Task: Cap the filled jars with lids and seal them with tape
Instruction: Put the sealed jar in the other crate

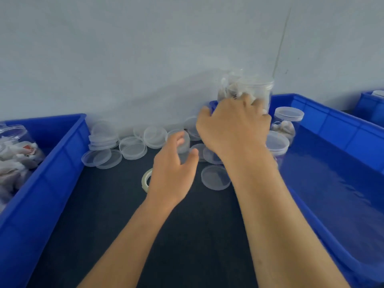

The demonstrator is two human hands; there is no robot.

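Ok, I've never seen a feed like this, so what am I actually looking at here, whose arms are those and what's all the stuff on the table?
There is no machine here: a person works bare-handed, and the single picture comes from a camera on their head, looking forward and down. The right hand grips a clear filled jar, raised at the far end of the right bin, which already holds capped jars. The left hand is open, reaching toward the loose clear lids scattered on the dark table by the wall. A tape roll lies just left of that hand. The left bin holds more filled jars; whether those are capped is unclear.
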